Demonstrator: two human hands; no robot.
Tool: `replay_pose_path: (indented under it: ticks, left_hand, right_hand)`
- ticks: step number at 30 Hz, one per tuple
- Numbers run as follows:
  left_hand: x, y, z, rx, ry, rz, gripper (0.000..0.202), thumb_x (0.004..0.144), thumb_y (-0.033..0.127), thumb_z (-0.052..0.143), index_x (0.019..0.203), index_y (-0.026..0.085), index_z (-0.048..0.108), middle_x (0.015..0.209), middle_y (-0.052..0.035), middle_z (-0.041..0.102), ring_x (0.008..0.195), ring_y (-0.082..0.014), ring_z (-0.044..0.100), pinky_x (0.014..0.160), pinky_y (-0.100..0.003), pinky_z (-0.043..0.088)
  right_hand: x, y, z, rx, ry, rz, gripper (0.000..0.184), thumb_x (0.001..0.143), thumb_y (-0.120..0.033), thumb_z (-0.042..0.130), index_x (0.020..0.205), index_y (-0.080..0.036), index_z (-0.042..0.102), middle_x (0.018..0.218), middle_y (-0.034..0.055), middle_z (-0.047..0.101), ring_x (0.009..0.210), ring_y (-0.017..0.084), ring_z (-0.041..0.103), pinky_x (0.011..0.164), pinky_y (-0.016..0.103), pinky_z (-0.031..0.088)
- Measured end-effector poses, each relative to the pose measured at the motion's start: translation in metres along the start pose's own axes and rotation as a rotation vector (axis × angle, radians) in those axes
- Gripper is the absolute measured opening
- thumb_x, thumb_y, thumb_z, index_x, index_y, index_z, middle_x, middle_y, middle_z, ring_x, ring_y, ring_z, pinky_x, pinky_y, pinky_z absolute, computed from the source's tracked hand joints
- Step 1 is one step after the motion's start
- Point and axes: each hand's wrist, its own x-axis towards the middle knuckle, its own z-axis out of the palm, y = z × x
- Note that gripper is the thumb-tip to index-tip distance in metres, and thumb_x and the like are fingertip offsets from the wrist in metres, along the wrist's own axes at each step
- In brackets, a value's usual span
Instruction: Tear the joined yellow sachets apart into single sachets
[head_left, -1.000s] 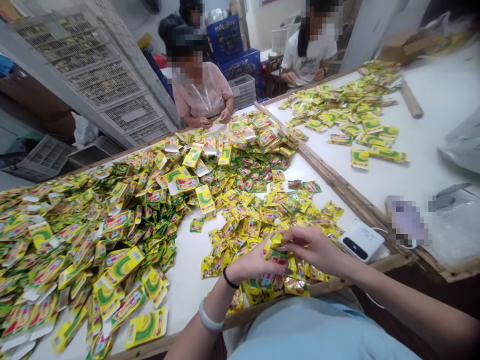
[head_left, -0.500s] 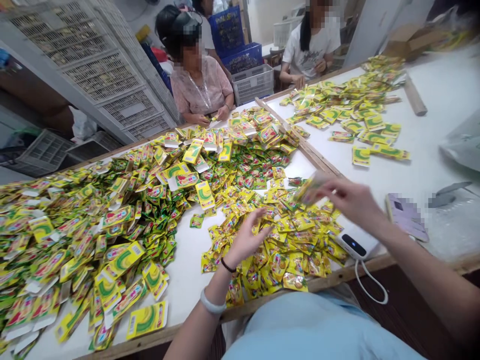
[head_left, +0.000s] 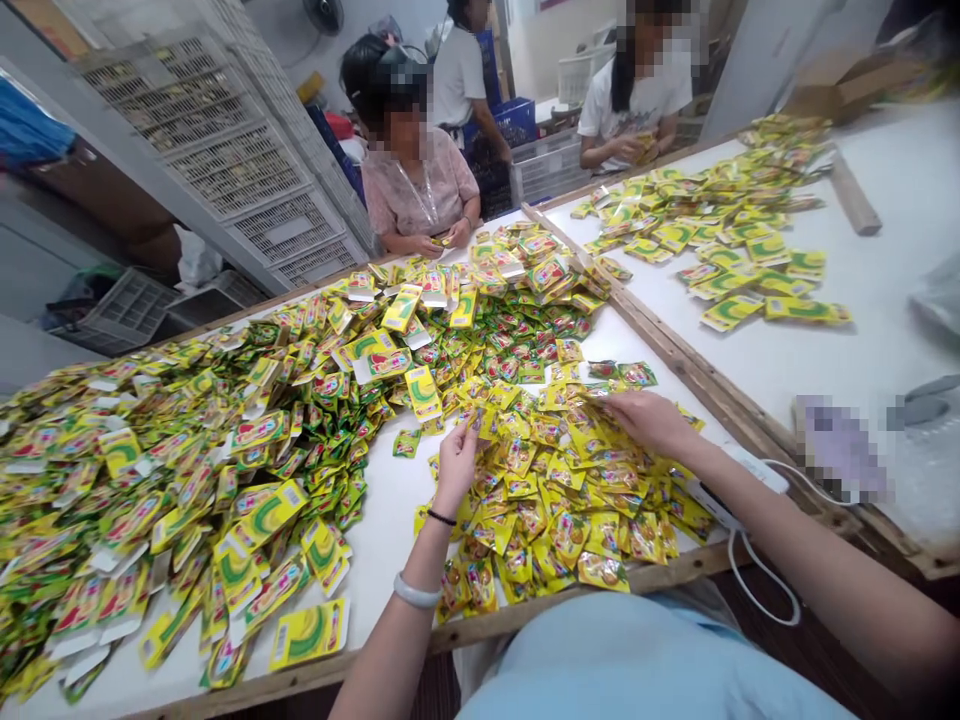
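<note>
Small yellow sachets [head_left: 517,515] lie in a loose pile in front of me, at the near edge of the table. My left hand [head_left: 457,465] is over the pile's left side, its thumb and fingers pinched on a yellow sachet [head_left: 486,424]. Across at the pile's upper right, my right hand [head_left: 651,422] reaches down with fingers drawn together among the sachets; its fingertips are partly hidden, so what they hold cannot be made out. Green sachets [head_left: 637,373] lie just beyond that hand.
Flat yellow-green boxes [head_left: 309,632] and green sachets heap on the left. A wooden divider [head_left: 660,345] separates more boxes [head_left: 731,312] on the right. A white power bank [head_left: 750,468] with its cable and a blurred phone [head_left: 840,445] lie right. Co-workers [head_left: 424,190] sit opposite.
My right hand has come down from near the divider to the pile, and the blurred packet it held is out of sight. My left hand has moved forward and closed from spread fingers.
</note>
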Motion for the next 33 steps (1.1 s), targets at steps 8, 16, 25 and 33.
replay_pose_path:
  ticks: [8, 16, 25, 33]
  left_hand:
    - [-0.035, 0.037, 0.026, -0.841, 0.028, -0.249, 0.054, 0.082, 0.040, 0.052, 0.129, 0.019, 0.039, 0.084, -0.0035, 0.065, 0.075, -0.0153, 0.065, 0.085, -0.040, 0.051]
    - [-0.038, 0.036, 0.042, -0.807, 0.156, -0.209, 0.049, 0.074, 0.036, 0.065, 0.116, 0.016, 0.050, 0.078, -0.0027, 0.066, 0.080, -0.0174, 0.064, 0.084, -0.036, 0.050]
    - [0.062, 0.014, -0.031, 0.676, 0.172, 0.336, 0.043, 0.082, 0.009, 0.042, 0.122, 0.020, 0.054, 0.142, -0.0101, 0.035, 0.137, -0.0281, 0.015, 0.110, -0.052, 0.014]
    - [0.107, -0.027, -0.114, 1.230, -0.305, 0.571, 0.043, 0.074, 0.002, 0.045, 0.114, 0.013, 0.055, 0.147, -0.0137, 0.024, 0.139, -0.0253, 0.002, 0.111, -0.051, 0.001]
  right_hand:
    - [0.016, -0.105, 0.035, 0.990, -0.085, 0.095, 0.025, 0.089, -0.044, 0.043, 0.089, -0.020, 0.047, 0.061, -0.0029, 0.056, 0.051, 0.013, 0.058, 0.052, 0.027, 0.051]
    - [0.016, -0.116, 0.054, 0.984, 0.109, 0.174, 0.049, 0.073, -0.044, 0.065, 0.113, -0.023, 0.046, 0.115, 0.0081, 0.054, 0.093, 0.018, 0.057, 0.069, 0.029, 0.052]
    - [0.007, -0.081, 0.024, 0.842, 0.042, 0.202, 0.031, 0.078, -0.048, 0.059, 0.083, -0.018, 0.056, 0.059, -0.0009, 0.059, 0.052, 0.014, 0.056, 0.051, 0.027, 0.046]
    - [-0.029, -0.065, 0.018, 0.691, -0.002, 0.328, 0.030, 0.085, -0.049, 0.048, 0.077, -0.020, 0.047, 0.049, -0.0042, 0.052, 0.042, 0.012, 0.049, 0.042, 0.023, 0.036]
